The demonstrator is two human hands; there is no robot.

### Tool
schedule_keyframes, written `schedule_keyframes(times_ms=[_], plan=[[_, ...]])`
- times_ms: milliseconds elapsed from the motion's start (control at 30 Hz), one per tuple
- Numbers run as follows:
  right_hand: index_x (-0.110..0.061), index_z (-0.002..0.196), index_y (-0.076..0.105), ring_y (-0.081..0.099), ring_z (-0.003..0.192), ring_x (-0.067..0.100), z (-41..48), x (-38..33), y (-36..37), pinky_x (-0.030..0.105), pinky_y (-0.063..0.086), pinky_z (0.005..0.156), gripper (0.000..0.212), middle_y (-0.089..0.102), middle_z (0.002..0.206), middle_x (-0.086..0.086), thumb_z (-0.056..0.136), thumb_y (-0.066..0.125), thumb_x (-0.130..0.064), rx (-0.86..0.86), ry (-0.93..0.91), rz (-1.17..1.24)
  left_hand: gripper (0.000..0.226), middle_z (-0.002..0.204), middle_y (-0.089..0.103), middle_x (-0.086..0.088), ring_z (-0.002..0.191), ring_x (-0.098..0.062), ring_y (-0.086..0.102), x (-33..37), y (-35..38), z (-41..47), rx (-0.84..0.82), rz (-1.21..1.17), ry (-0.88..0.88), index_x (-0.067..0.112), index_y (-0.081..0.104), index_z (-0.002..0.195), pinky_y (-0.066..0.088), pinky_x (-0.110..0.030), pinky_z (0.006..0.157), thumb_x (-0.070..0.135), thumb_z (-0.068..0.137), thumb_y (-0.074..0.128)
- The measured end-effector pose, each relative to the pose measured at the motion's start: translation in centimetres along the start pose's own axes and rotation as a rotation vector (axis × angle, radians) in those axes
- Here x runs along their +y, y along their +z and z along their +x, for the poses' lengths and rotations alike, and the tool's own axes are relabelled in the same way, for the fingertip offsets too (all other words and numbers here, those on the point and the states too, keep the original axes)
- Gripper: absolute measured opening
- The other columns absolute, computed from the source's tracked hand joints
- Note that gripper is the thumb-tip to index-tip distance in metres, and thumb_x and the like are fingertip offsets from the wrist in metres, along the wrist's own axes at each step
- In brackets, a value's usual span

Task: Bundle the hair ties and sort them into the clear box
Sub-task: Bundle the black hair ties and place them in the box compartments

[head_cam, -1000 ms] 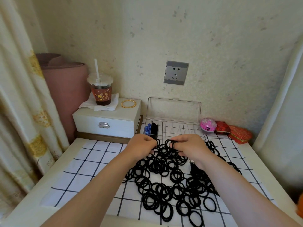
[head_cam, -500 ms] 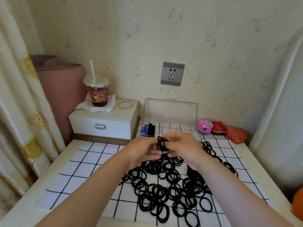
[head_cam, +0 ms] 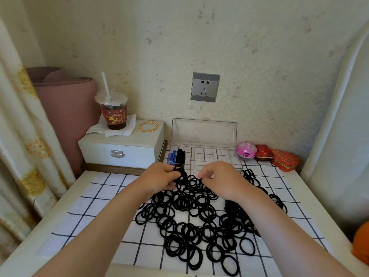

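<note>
The left hand (head_cam: 162,175) is curled shut around a small bundle of black ties (head_cam: 179,171), thumb and fingers pressed on it, and the right hand (head_cam: 218,177) has its fingertips drawn together in a pinch at the top edge of the loose heap of hair ties (head_cam: 191,214); whether a single tie is caught in that pinch is hard to make out. The heap sprawls over the checked cloth (head_cam: 95,198) on the counter (head_cam: 65,200), running from the hands down toward 6 o'clock and out toward 4 o'clock. The clear box (head_cam: 211,156) lies straight ahead of the hands at 12 o'clock, just beyond the knuckles, its long axis running 9 to 3 and its lid (head_cam: 203,132) propped open against the wall. One dark bundle and something blue already sit in its compartments at the 9 o'clock end, so the left hand looks the nearer one for the drop. The box's near wall is partly hidden behind both hands, its dividers are faint, and how many ties the bundle holds cannot be told
</note>
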State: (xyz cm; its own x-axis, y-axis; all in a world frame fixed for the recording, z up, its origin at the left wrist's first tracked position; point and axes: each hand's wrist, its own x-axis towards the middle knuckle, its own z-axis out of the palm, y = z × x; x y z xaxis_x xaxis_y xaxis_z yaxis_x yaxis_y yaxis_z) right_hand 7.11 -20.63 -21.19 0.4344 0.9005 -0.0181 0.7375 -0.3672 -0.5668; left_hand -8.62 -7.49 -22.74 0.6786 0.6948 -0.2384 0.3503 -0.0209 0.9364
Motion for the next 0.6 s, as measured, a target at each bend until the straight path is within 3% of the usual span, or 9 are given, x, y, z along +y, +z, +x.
schedule_keyframes(times_ms=[133, 233, 367, 467, 600], plan=[[-0.026, 0.11, 0.074, 0.065, 0.098, 0.013, -0.4, 0.2, 0.8, 0.032, 0.054, 0.088, 0.021, 0.07, 0.104, -0.009, 0.09, 0.067, -0.031, -0.129, 0.002, -0.358, 0.017, 0.099, 0.074, -0.006, 0.083, -0.013, 0.07, -0.2, -0.2, -0.3, 0.0, 0.115, 0.045, 0.02, 0.074, 0.105, 0.058, -0.025, 0.083, 0.014, 0.093, 0.064], [-0.021, 0.109, 0.069, 0.064, 0.096, 0.02, -0.2, 0.1, 1.7, 0.035, 0.055, 0.083, 0.034, 0.067, 0.105, -0.002, 0.085, 0.07, -0.044, -0.147, 0.025, -0.515, 0.038, 0.104, 0.07, -0.003, 0.08, -0.014, 0.071, -0.4, 0.0, -0.3, -0.003, 0.174, 0.076, 0.027, 0.062, 0.128, 0.059, -0.024, 0.081, 0.019, 0.091, 0.067], [-0.019, 0.096, 0.071, 0.065, 0.088, 0.021, 0.5, -0.2, 2.1, 0.032, 0.054, 0.075, 0.026, 0.068, 0.094, -0.002, 0.085, 0.069, -0.043, -0.168, 0.042, -0.549, 0.045, 0.103, 0.069, -0.003, 0.084, -0.015, 0.072, -0.5, 0.0, -0.3, -0.016, 0.207, 0.106, 0.029, 0.059, 0.133, 0.059, -0.026, 0.081, 0.024, 0.09, 0.069], [-0.016, 0.073, 0.062, 0.062, 0.076, 0.021, 0.6, -0.4, 2.2, 0.029, 0.047, 0.063, 0.022, 0.059, 0.08, -0.002, 0.086, 0.068, -0.034, -0.148, 0.015, -0.564, 0.041, 0.103, 0.069, -0.002, 0.084, -0.016, 0.072, -0.3, -0.1, -0.5, -0.007, 0.192, 0.124, 0.028, 0.06, 0.132, 0.059, -0.023, 0.079, 0.022, 0.092, 0.066], [-0.015, 0.069, 0.064, 0.062, 0.074, 0.02, 0.6, 0.0, 1.5, 0.034, 0.055, 0.072, 0.029, 0.059, 0.08, -0.001, 0.089, 0.066, -0.036, -0.12, -0.017, -0.411, 0.039, 0.102, 0.071, 0.003, 0.086, -0.014, 0.071, -0.3, -0.3, -0.5, 0.049, 0.189, 0.148, 0.027, 0.06, 0.132, 0.058, -0.025, 0.084, 0.021, 0.093, 0.062]])
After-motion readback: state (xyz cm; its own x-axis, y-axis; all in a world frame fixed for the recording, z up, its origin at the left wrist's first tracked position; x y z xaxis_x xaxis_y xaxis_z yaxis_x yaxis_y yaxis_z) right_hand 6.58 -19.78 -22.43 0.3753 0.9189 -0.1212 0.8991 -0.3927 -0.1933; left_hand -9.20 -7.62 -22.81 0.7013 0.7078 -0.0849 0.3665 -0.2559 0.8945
